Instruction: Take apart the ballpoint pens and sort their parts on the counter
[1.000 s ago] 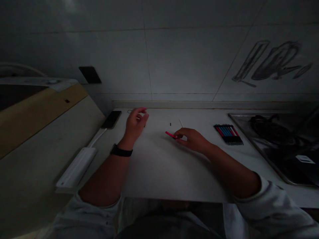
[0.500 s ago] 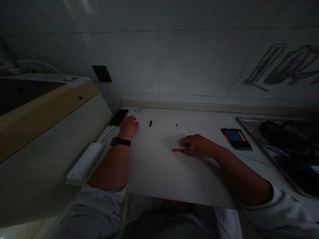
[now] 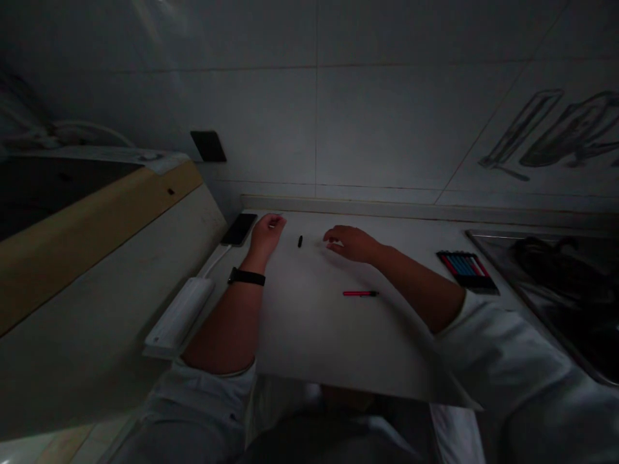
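Note:
My left hand (image 3: 267,234) is at the back left of the white counter (image 3: 309,335), its fingertips pressed together; what they hold, if anything, I cannot make out. Just to its right a short black pen-like piece (image 3: 300,241) lies on the counter. My right hand (image 3: 352,243) hovers over the back middle, thumb and fingers slightly apart, with nothing visible in it. Nearer to me a red pen barrel with a black end (image 3: 360,294) lies crosswise, touched by neither hand. No white stick or tiny black piece shows; my right hand covers that area.
A phone (image 3: 240,229) lies at the left, beside a white power strip (image 3: 180,316) with a cable. To the right, a case of red and blue pens (image 3: 467,270) lies next to a metal sink (image 3: 507,283). A tiled wall (image 3: 377,129) closes off the back.
My right hand has let go of the red pen barrel and moved back and left. My left hand has shifted slightly back, fingertips now together near where the thin loop lay.

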Available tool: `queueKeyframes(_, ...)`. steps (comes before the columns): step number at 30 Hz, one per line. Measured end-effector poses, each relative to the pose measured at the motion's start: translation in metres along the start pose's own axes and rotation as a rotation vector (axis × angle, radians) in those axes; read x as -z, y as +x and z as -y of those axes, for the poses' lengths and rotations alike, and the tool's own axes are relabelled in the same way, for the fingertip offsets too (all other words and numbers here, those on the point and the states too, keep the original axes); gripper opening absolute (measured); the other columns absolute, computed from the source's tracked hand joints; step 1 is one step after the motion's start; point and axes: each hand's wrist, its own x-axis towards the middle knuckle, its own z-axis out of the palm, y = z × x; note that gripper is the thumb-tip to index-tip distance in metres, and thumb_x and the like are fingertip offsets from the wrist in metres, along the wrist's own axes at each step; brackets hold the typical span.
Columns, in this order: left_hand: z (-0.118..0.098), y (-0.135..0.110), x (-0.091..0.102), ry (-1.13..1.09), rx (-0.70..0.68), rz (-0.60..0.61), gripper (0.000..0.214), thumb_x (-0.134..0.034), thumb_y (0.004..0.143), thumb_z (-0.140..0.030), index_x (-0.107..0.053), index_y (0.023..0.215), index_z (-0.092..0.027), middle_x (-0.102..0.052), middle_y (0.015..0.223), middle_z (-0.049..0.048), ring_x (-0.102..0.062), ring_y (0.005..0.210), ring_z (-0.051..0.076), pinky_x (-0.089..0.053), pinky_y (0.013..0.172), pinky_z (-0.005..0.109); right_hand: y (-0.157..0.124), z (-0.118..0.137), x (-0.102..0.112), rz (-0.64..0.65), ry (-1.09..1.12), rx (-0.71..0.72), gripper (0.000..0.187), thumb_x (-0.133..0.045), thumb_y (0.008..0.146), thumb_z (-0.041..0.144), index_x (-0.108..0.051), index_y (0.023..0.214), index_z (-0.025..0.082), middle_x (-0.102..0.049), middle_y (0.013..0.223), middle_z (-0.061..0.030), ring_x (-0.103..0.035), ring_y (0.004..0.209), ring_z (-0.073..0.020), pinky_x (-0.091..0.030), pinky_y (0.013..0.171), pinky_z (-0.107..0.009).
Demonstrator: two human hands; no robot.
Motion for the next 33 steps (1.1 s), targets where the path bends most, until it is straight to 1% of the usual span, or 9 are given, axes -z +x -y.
queueKeyframes(3, -0.002, -0.001, 0.0, -0.095, -0.015, -0.04, 0.024, -0.064, 0.092, -0.038, -0.071, 0.1, -0.017, -0.074, 0.1, 0.0075, -0.066, 0.091, 0.02, -0.049, 0.086, 0.032, 0.044, 0.008, -0.017, 0.033, -0.178, 0.002, 0.043, -0.062, 0.097, 0.018, -0.064, 0.139, 0.026, -0.066, 0.131, -0.013, -0.062, 0.116, -0.0268, -0.046, 0.093, -0.036)
queueKeyframes(7, -0.003, -0.004, 0.001, -0.064, -0.033, -0.064, 0.019, -0.066, 0.091, -0.036, -0.071, 0.098, -0.018, -0.074, 0.096, 0.0058, -0.065, 0.088, 0.019, -0.048, 0.084, 0.031, 0.083, 0.021, -0.035, 0.073, -0.341, 0.062, 0.04, -0.052, 0.1, 0.014, -0.072, 0.132, 0.03, -0.065, 0.13, -0.0135, -0.059, 0.118, -0.0301, -0.044, 0.093, -0.04)
queueKeyframes(11, -0.005, -0.006, -0.002, -0.061, -0.051, -0.031, 0.016, -0.066, 0.091, -0.033, -0.07, 0.095, -0.019, -0.073, 0.095, 0.0054, -0.062, 0.08, 0.017, -0.047, 0.079, 0.03, 0.097, 0.026, -0.043, 0.088, -0.413, 0.095, 0.028, -0.054, 0.101, 0.021, -0.078, 0.117, 0.022, -0.067, 0.127, -0.0163, -0.058, 0.117, -0.0328, -0.044, 0.091, -0.041)
queueKeyframes(14, -0.006, -0.008, -0.009, -0.203, 0.014, 0.001, 0.019, -0.068, 0.089, -0.037, -0.068, 0.096, -0.019, -0.07, 0.092, 0.0046, -0.058, 0.073, 0.015, -0.046, 0.069, 0.027, 0.094, 0.024, -0.039, 0.057, -0.413, 0.111, 0.025, -0.053, 0.102, 0.022, -0.075, 0.113, 0.018, -0.07, 0.122, -0.016, -0.061, 0.114, -0.032, -0.043, 0.089, -0.04)
queueKeyframes(18, -0.008, -0.015, -0.02, -0.496, 0.25, 0.128, 0.025, -0.071, 0.083, -0.042, -0.066, 0.097, -0.021, -0.064, 0.088, 0.0022, -0.048, 0.06, 0.01, -0.033, 0.05, 0.021, 0.069, 0.014, -0.016, -0.039, -0.283, 0.005, 0.022, -0.055, 0.101, 0.025, -0.069, 0.117, 0.018, -0.073, 0.114, -0.0146, -0.066, 0.103, -0.027, -0.043, 0.086, -0.036)
queueKeyframes(24, -0.025, -0.035, -0.036, -0.67, 0.334, 0.311, 0.033, -0.081, 0.073, -0.043, -0.067, 0.092, -0.02, -0.062, 0.09, 0.0031, -0.05, 0.065, 0.01, -0.032, 0.048, 0.019, -0.004, -0.015, 0.019, -0.216, -0.001, -0.161, 0.013, -0.064, 0.094, 0.024, -0.066, 0.106, 0.021, -0.076, 0.102, -0.0078, -0.068, 0.092, -0.0223, -0.044, 0.08, -0.031)
queueKeyframes(26, -0.032, -0.044, -0.042, -0.672, 0.341, 0.379, 0.034, -0.083, 0.072, -0.043, -0.068, 0.091, -0.02, -0.063, 0.091, 0.0038, -0.052, 0.067, 0.01, -0.034, 0.049, 0.019, -0.03, -0.019, 0.018, -0.301, 0.125, -0.203, 0.01, -0.067, 0.091, 0.024, -0.066, 0.1, 0.022, -0.076, 0.098, -0.0057, -0.069, 0.09, -0.0207, -0.046, 0.081, -0.031)
queueKeyframes(29, -0.039, -0.057, -0.054, -0.643, 0.33, 0.462, 0.035, -0.084, 0.073, -0.044, -0.07, 0.093, -0.02, -0.066, 0.094, 0.0053, -0.054, 0.07, 0.011, -0.037, 0.051, 0.019, -0.062, -0.015, 0.003, -0.427, 0.275, -0.272, 0.007, -0.066, 0.091, 0.026, -0.065, 0.096, 0.022, -0.075, 0.092, -0.0037, -0.069, 0.086, -0.0192, -0.048, 0.08, -0.031)
queueKeyframes(33, -0.043, -0.069, -0.067, -0.6, 0.272, 0.558, 0.033, -0.084, 0.073, -0.042, -0.071, 0.093, -0.019, -0.068, 0.091, 0.0053, -0.055, 0.069, 0.011, -0.039, 0.052, 0.02, -0.083, -0.007, -0.022, -0.474, 0.353, -0.319, 0.009, -0.065, 0.092, 0.028, -0.067, 0.098, 0.023, -0.075, 0.094, -0.0041, -0.069, 0.086, -0.0191, -0.051, 0.081, -0.032)
